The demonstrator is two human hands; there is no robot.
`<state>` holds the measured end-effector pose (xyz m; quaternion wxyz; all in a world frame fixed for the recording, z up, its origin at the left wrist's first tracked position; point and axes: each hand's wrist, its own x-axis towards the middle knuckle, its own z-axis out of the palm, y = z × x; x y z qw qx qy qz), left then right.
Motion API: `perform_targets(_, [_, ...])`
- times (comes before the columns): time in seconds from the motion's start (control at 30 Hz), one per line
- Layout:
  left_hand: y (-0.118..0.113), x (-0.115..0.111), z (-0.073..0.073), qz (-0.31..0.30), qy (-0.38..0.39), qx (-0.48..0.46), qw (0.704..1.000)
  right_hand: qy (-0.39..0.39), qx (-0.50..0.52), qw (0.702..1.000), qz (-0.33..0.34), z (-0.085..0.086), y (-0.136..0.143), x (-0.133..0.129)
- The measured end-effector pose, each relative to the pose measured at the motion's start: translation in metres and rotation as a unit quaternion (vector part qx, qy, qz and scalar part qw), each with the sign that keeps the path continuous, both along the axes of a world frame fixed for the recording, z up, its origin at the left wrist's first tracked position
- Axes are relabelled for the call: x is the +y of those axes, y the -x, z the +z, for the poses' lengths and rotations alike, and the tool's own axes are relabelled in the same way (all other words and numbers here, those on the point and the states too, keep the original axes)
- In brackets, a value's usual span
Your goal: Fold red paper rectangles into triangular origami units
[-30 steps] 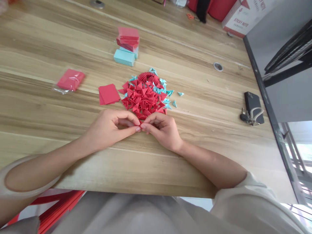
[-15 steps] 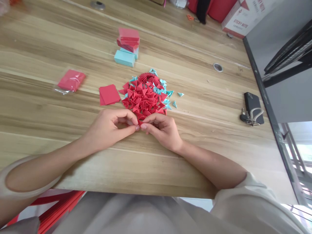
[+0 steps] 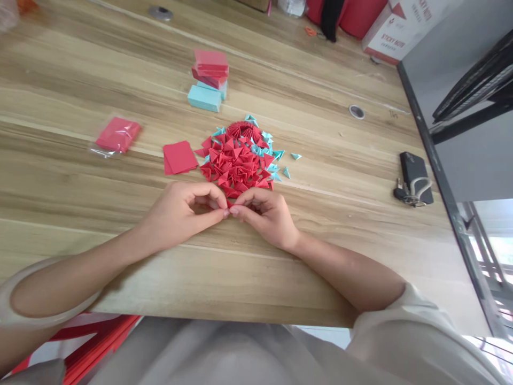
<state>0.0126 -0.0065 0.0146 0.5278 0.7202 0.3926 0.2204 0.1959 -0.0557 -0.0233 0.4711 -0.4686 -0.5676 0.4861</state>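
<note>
My left hand point(image 3: 178, 214) and my right hand point(image 3: 268, 216) meet at the near side of a heap of folded red paper triangles point(image 3: 236, 163). Thumbs and fingertips of both pinch a small piece of red paper point(image 3: 229, 203), mostly covered by the fingers. Light blue paper triangles point(image 3: 276, 155) lie along the heap's right and back edges. A curved row of joined red triangles point(image 3: 242, 129) rests at its back. Left of the heap are flat red paper sheets point(image 3: 180, 158), slightly fanned.
A clear packet of red paper point(image 3: 118, 133) lies to the left. Behind the heap stand stacked red paper packs point(image 3: 211, 63) and a light blue paper block point(image 3: 204, 98). A black wallet-like item point(image 3: 417, 168) with keys point(image 3: 412, 198) sits at right, near sticky note boxes point(image 3: 395, 35).
Both hands stay in nearly the same place, with only slight finger movement around the red paper. The view has shifted very slightly.
</note>
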Motion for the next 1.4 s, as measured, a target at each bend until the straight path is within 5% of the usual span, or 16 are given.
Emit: perform_targets(1.4, [0.0008,0.0003,-0.0047,0.007,-0.046,-0.003,0.999,0.001,-0.031,0.999,0.016,0.0005,-0.0007,-0.0012])
